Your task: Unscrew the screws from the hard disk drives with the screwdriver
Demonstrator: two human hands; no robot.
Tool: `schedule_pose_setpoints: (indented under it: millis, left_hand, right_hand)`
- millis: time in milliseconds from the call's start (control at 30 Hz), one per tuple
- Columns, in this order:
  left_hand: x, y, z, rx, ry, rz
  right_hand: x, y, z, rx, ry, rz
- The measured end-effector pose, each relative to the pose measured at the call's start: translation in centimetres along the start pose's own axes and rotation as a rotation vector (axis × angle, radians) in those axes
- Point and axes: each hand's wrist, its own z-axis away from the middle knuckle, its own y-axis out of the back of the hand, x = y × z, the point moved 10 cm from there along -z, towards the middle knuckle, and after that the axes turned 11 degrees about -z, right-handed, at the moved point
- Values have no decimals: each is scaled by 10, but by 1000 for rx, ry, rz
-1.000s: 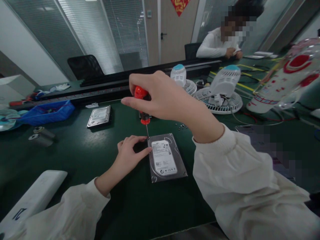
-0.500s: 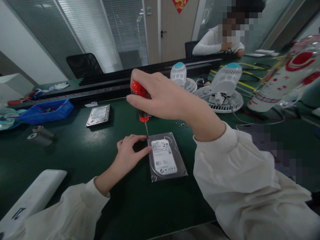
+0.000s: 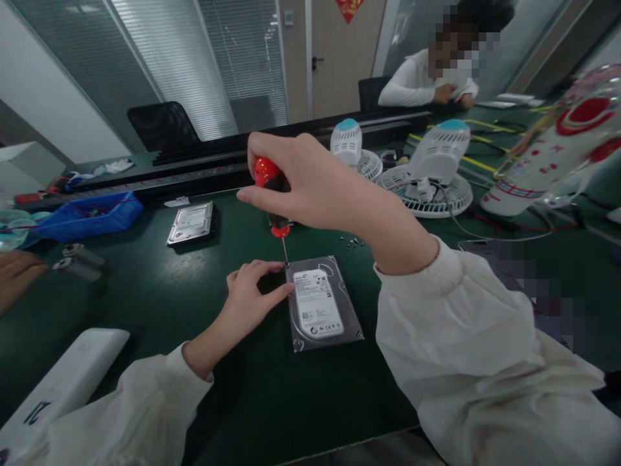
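A hard drive [image 3: 350, 304] with a white label lies flat on the green table. My right hand [image 3: 310, 184] is closed around a screwdriver [image 3: 280, 220] with a red and black handle, held upright above the drive. Its thin shaft points down, and the tip meets the drive's far left corner. My left hand [image 3: 250, 294] steadies the drive's left edge, thumb over the side by the label and index finger beside the screwdriver tip. Several small screws [image 3: 352, 243] lie just beyond the drive.
A second hard drive [image 3: 191, 223] sits further back, left. Nearby are a blue tray [image 3: 97, 217], metal cylinders [image 3: 77, 266] and another person's hand [image 3: 17, 275]. A white case [image 3: 63, 382] lies front left. White fans [image 3: 439, 168] and a bottle [image 3: 528, 168] stand right; a person [image 3: 412, 81] sits behind.
Another person's hand has come in at the left edge. My right hand has turned slightly on the screwdriver, its thumb moving left. My left hand and the drive stay in place.
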Motion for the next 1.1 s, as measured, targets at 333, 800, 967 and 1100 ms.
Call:
schedule_pose_setpoints:
  millis: [333,800,967,1100]
  left_hand:
    - [-4,10,-20,55,99,59]
    - [57,21,-36,-59,-89,-523]
    - [73,12,-35,-126,-178,-741]
    - [85,7,-40,-191,-263,-796]
  right_hand:
    - [3,64,5,236,11,70]
    - [2,102,24,322,23,79]
    - [-7,110,29,362,111,3]
    - [-5,114,29,363,49,74]
